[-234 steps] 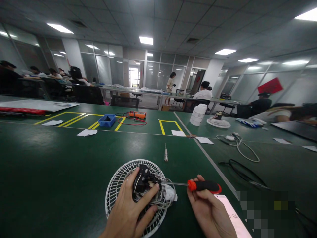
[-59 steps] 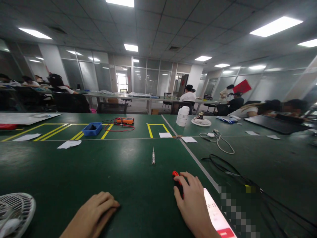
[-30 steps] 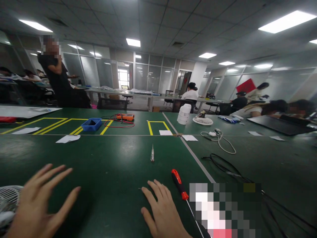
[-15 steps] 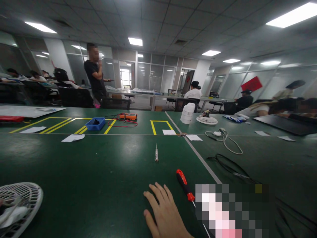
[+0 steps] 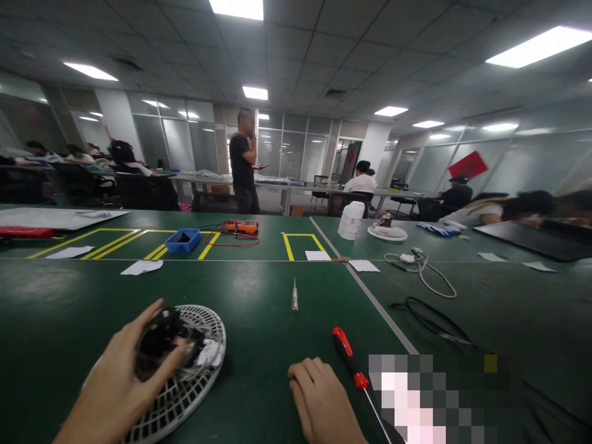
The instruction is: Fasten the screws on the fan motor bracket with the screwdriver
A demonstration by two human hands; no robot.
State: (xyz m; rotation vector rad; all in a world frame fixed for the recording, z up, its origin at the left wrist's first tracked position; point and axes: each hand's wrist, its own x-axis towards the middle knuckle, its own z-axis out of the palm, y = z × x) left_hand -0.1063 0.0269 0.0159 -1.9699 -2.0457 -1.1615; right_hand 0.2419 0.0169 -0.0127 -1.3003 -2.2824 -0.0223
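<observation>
While the left hand [image 5: 118, 376] has hold of its motor [image 5: 161, 333], the fan grille [image 5: 189, 391]: at the near left of the green table [image 5: 259, 296], motor side up; whether it lies flat or tips off the surface, I cannot tell.
Motor grip: thumb on the near side, fingers around the far side — the motor juts up like a knob, which probably makes it the handiest hold on so wide a grille.
White piece [image 5: 209, 353]: beside the motor on the grille's right part, clear of the fingers.
Right hand [image 5: 321, 401]: back upward at the table, fingers loosely curled; its palm is hidden, so I cannot tell whether it holds anything small.
Screwdriver [image 5: 361, 380]: just right of that hand, untouched, red-and-black handle pointing away; likely laid there to stay within reach.
Pixelated patch: just right of the screwdriver, masking whatever lies there.
Small clear screwdriver [image 5: 295, 299]: farther out, tip away from the person, perhaps parked beyond the working area.
Blue bin [image 5: 182, 246]: across the table over yellow tape lines, presumably a holder for small parts.
Orange meter [image 5: 243, 227]: beside the bin, red lead looped near it.
Second fan [image 5: 387, 233]: far right, next to a white cylinder [image 5: 350, 221].
</observation>
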